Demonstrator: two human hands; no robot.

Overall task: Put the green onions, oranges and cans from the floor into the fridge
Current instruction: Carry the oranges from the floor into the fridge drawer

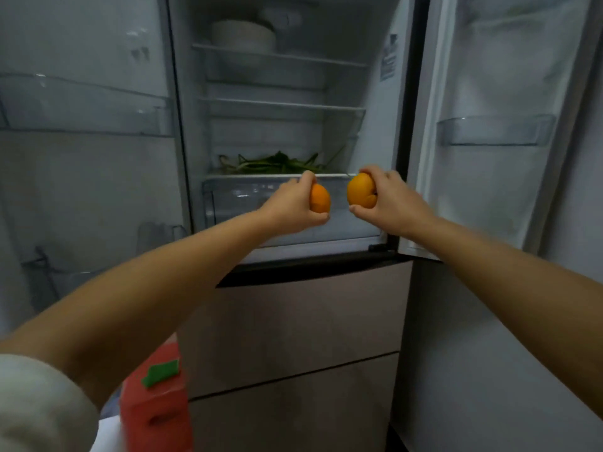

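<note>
Both fridge doors stand open and I look into the fridge (375, 132). My left hand (290, 207) grips one orange (320, 199). My right hand (394, 199) grips a second orange (359, 190). Both oranges hang side by side in front of the clear drawer (235, 197), just below the lowest shelf. On that shelf lie the green onions (274, 164), behind and a little above my hands. No cans are in view.
A white bowl (243, 35) sits on the top shelf, with empty shelves below it. Door bins line the left door (85, 106) and right door (496, 128). A red box (156, 406) with a green mark stands on the floor at lower left, by the closed lower drawers (293, 337).
</note>
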